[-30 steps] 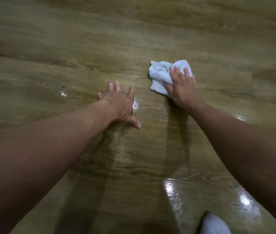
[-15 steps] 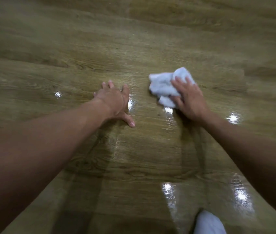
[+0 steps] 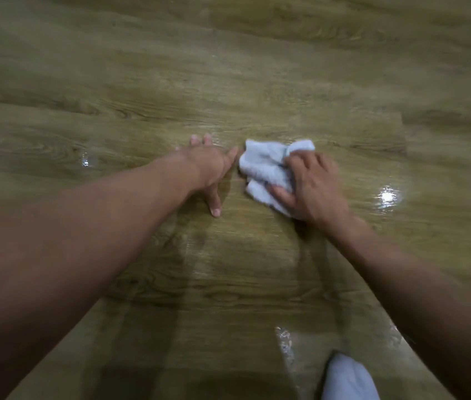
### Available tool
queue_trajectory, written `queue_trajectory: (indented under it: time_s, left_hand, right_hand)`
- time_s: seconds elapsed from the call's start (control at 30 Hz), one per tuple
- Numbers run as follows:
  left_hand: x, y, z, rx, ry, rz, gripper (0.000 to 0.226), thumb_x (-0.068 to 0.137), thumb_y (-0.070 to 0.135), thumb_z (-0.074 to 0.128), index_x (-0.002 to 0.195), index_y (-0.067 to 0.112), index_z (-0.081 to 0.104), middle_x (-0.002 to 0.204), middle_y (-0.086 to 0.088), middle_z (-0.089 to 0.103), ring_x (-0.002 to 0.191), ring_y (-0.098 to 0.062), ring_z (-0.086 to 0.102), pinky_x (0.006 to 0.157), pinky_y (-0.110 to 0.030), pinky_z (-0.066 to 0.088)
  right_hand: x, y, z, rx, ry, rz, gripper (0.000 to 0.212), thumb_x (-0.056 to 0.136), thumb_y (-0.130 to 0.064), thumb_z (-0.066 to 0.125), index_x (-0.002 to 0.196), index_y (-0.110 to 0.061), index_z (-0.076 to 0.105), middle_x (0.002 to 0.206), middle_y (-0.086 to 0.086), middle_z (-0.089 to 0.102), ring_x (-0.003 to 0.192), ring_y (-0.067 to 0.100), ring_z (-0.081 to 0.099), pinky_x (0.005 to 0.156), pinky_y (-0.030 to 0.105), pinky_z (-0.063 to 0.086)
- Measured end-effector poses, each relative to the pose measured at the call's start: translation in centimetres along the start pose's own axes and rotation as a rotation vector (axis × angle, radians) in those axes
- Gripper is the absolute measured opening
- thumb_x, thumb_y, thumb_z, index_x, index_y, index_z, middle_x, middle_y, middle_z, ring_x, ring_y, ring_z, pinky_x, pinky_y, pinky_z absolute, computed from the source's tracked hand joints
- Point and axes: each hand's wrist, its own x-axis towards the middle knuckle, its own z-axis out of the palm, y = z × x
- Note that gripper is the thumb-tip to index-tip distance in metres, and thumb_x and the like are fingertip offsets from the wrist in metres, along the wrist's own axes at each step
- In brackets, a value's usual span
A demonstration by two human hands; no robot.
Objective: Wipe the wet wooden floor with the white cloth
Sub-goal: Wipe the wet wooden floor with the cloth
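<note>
Since the earlier frames our right hand (image 3: 315,186) has dragged the cloth (image 3: 263,163) nearer and to the left, so the gap to our left hand (image 3: 207,168) has all but closed. We now see the crumpled cloth lying on the floor (image 3: 228,82) just beside the left forefinger; whether the two touch we cannot tell. Our right fingers (image 3: 305,158) curl over the cloth's right side and bunch it, with the thumb (image 3: 279,196) laid across its near edge, so the hand grips it and presses it down. Our left hand rests flat on the boards with its fingers (image 3: 207,139) straight and spread wide, holding nothing, the thumb pointing back toward us. Both bare forearms reach in from the bottom corners. The floor shines wet around the hands, with bright glints (image 3: 387,196) to the right, one far left and a streak near the bottom. A white shape (image 3: 347,376) pokes in at the bottom edge; we cannot tell what it is.
</note>
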Motion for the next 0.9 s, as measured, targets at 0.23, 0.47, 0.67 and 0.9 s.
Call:
queue_trajectory:
  time_s: [0.23, 0.47, 0.67, 0.9]
  left_hand:
    - [0.1, 0.6, -0.3, 0.004, -0.009, -0.033, 0.14, 0.053, 0.065, 0.08, 0.151, 0.027, -0.013, 0.155, -0.028, -0.012, 0.141, -0.051, -0.002, 0.111, -0.062, 0.022]
    - [0.7, 2.8, -0.8, 0.034, 0.049, 0.011, 0.121, 0.056, 0.048, 0.087, 0.148, 0.006, 0.022, 0.156, -0.027, 0.001, 0.143, -0.047, 0.007, 0.112, -0.056, 0.026]
    - [1.8, 3.7, -0.4, -0.154, 0.166, 0.088, 0.091, 0.072, 0.058, 0.072, 0.14, 0.011, 0.034, 0.159, -0.013, 0.001, 0.144, -0.041, 0.005, 0.106, -0.065, 0.028]
    - [2.3, 5.3, 0.4, -0.054, 0.097, 0.074, 0.132, 0.057, 0.08, 0.065, 0.151, 0.023, -0.009, 0.157, -0.015, -0.018, 0.142, -0.048, -0.009, 0.101, -0.077, 0.014]
  right_hand:
    - [0.0, -4.4, 2.4, 0.015, -0.018, 0.311, 0.058, 0.098, -0.041, 0.035, 0.149, -0.015, 0.029, 0.158, 0.01, 0.023, 0.147, 0.034, 0.014, 0.118, 0.049, 0.012]
    - [-2.1, -3.5, 0.8, 0.016, -0.011, 0.286, 0.052, 0.083, -0.043, 0.052, 0.123, -0.011, 0.051, 0.139, 0.014, 0.046, 0.137, 0.033, 0.034, 0.108, 0.051, 0.029]
    - [1.9, -1.8, 1.1, 0.247, 0.075, 0.344, 0.053, 0.097, -0.027, 0.033, 0.149, -0.017, 0.027, 0.152, 0.005, 0.034, 0.14, 0.026, 0.03, 0.112, 0.041, 0.025]
    - [-3.6, -1.4, 2.1, 0.083, -0.01, 0.179, 0.051, 0.1, -0.045, 0.027, 0.149, -0.032, 0.03, 0.155, 0.005, 0.032, 0.143, 0.029, 0.029, 0.115, 0.048, 0.022]
